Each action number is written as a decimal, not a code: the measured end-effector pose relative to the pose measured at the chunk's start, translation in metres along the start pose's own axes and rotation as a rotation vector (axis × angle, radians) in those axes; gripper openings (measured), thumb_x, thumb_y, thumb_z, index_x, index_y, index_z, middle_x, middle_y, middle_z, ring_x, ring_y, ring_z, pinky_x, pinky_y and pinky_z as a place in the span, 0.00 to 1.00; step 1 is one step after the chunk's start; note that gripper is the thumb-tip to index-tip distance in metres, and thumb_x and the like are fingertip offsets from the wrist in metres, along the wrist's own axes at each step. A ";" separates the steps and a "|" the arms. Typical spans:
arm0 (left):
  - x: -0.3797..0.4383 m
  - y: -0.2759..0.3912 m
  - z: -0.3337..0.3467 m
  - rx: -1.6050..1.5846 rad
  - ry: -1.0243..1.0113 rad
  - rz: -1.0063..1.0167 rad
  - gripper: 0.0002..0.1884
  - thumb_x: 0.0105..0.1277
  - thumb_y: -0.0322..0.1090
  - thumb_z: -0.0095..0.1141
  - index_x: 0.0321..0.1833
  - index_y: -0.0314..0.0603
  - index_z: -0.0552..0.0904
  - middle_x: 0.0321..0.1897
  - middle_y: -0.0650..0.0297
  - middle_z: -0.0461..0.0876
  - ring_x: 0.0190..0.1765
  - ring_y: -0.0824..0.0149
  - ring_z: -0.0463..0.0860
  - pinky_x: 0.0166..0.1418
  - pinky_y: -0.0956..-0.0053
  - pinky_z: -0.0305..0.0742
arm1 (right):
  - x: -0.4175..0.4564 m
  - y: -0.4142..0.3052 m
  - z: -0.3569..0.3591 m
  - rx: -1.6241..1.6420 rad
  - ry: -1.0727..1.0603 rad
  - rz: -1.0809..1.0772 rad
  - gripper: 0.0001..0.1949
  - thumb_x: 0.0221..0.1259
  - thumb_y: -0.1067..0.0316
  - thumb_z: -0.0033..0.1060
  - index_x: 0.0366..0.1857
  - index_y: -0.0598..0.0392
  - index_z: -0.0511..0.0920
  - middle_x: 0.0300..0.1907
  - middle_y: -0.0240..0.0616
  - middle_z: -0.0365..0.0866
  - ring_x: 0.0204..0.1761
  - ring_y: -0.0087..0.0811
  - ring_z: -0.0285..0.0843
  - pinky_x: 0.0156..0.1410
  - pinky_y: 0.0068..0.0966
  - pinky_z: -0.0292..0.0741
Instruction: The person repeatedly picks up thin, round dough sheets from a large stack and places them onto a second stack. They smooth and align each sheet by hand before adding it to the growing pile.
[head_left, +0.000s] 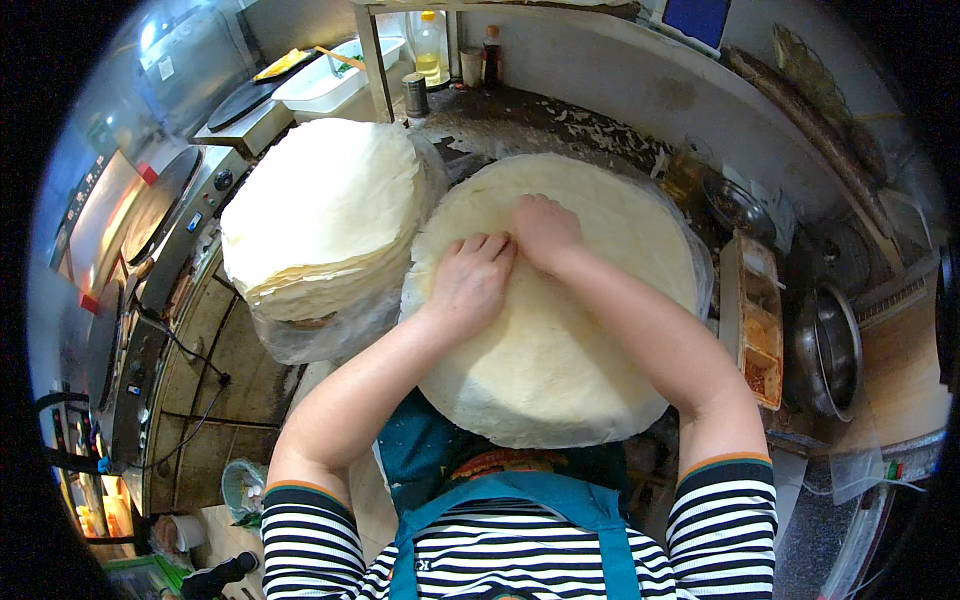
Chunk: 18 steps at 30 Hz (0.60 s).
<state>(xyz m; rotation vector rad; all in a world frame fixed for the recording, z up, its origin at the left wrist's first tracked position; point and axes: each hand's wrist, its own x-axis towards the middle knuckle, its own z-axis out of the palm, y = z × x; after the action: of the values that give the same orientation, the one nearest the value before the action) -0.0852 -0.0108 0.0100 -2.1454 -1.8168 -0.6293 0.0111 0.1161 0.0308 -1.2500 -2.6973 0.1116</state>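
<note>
A broad round stack of thin pale flatbread sheets (577, 375) lies before me, its top sheet facing up. Both hands rest near its middle, close beside each other. My left hand (476, 277) is bent at the fingers, with the fingertips down by the sheet. Slightly farther away, my right hand (546, 229) is curled against the same surface. Whether either hand pinches the sheet is hidden by the fingers. Clear plastic film (702, 262) shows along the stack's right rim. To the left is a second, taller stack of flatbread sheets (330, 195), with plastic film around its base.
Round griddles (161, 202) line the left side. A white tray (319, 94), an oil bottle (427, 56) and a dark sauce bottle (491, 56) stand at the back. On the right are a compartmented seasoning box (733, 300) and a steel bowl (847, 352).
</note>
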 end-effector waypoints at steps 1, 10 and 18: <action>0.000 -0.001 0.001 0.007 0.005 0.010 0.17 0.61 0.30 0.55 0.53 0.36 0.83 0.53 0.57 0.81 0.55 0.56 0.78 0.59 0.61 0.72 | 0.000 0.006 0.001 0.021 0.006 -0.018 0.10 0.64 0.67 0.55 0.45 0.58 0.79 0.49 0.46 0.83 0.51 0.46 0.83 0.55 0.40 0.80; 0.000 0.003 -0.003 -0.004 -0.025 -0.019 0.19 0.61 0.30 0.55 0.55 0.35 0.82 0.55 0.58 0.81 0.56 0.57 0.78 0.59 0.61 0.72 | -0.005 0.031 -0.004 0.242 -0.024 -0.152 0.05 0.66 0.67 0.56 0.41 0.53 0.77 0.48 0.43 0.82 0.53 0.48 0.80 0.57 0.45 0.77; -0.001 0.001 0.000 -0.007 -0.043 -0.019 0.19 0.60 0.30 0.55 0.55 0.37 0.82 0.56 0.59 0.81 0.56 0.57 0.78 0.59 0.61 0.72 | -0.004 0.029 -0.011 -0.147 -0.004 -0.570 0.08 0.60 0.71 0.57 0.41 0.58 0.79 0.45 0.48 0.82 0.49 0.46 0.84 0.47 0.37 0.84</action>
<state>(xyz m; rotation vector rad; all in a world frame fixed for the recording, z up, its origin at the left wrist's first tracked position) -0.0848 -0.0122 0.0094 -2.1646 -1.8613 -0.5993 0.0377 0.1315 0.0372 -0.4632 -2.9852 -0.1585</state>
